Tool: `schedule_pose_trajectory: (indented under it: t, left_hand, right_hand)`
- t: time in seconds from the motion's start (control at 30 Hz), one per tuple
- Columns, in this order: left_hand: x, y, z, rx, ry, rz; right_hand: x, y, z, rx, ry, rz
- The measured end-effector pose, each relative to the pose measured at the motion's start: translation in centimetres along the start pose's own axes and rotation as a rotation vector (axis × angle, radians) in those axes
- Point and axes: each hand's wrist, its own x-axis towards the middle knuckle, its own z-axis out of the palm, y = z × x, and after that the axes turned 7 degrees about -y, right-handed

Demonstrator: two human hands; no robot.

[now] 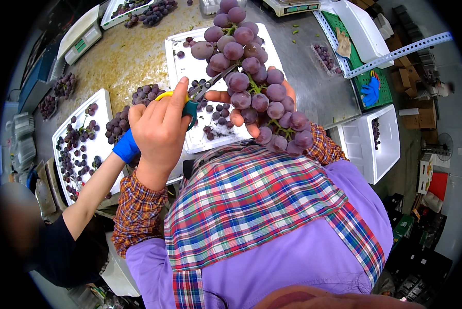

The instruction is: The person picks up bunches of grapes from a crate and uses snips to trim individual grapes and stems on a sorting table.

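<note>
My left hand [160, 119] is closed on small scissors [200, 89] with a yellow and a teal handle, the index finger stretched along them. The scissors' metal blades reach in among the stems of a large bunch of purple grapes [260, 102]. Under and behind that bunch, my right hand [291, 89] holds it up; thumb and fingertips show at its left side, and the palm is mostly hidden. Below the bunch lies a white foam tray [178, 68] with loose grapes and small clusters.
To the left, a co-worker's arm with a blue glove [126, 146] reaches beside another white tray [105, 101] of grapes. Scales [84, 40] stand at the far left. Right of me are a white foam box [386, 162], a perforated metal bar [400, 55] and a clear grape punnet [325, 60].
</note>
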Motion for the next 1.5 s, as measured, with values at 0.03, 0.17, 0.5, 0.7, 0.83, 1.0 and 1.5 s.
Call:
schedule_pose_trajectory:
  t: [0.03, 0.17, 0.5, 0.7, 0.83, 1.0, 1.5]
  left_hand:
    - [0.1, 0.1, -0.1, 0.008, 0.016, -0.005]
    - [0.3, 0.1, 0.2, 0.01, 0.056, -0.017]
    - [0.1, 0.4, 0.6, -0.022, 0.074, -0.037]
    - [0.0, 0.6, 0.7, -0.016, 0.099, -0.056]
    - [-0.2, 0.7, 0.8, -0.015, 0.094, -0.068]
    - [-0.3, 0.3, 1.1, -0.003, 0.129, -0.049]
    - [-0.4, 1.1, 0.9, -0.032, 0.061, -0.114]
  right_hand:
    - [0.0, -0.2, -0.1, 0.011, -0.025, 0.031]
    - [-0.2, 0.1, 0.5, 0.04, 0.052, -0.024]
    - [-0.4, 0.1, -1.3, -0.11, -0.071, -0.033]
    - [-0.9, 0.5, -0.1, -0.182, 0.166, -0.026]
    - [-0.7, 0.6, 0.0, -0.207, 0.142, -0.028]
    - [-1.0, -0.3, -1.5, -0.212, -0.013, 0.056]
    - [-0.7, 0.5, -0.1, -0.266, 0.198, -0.048]
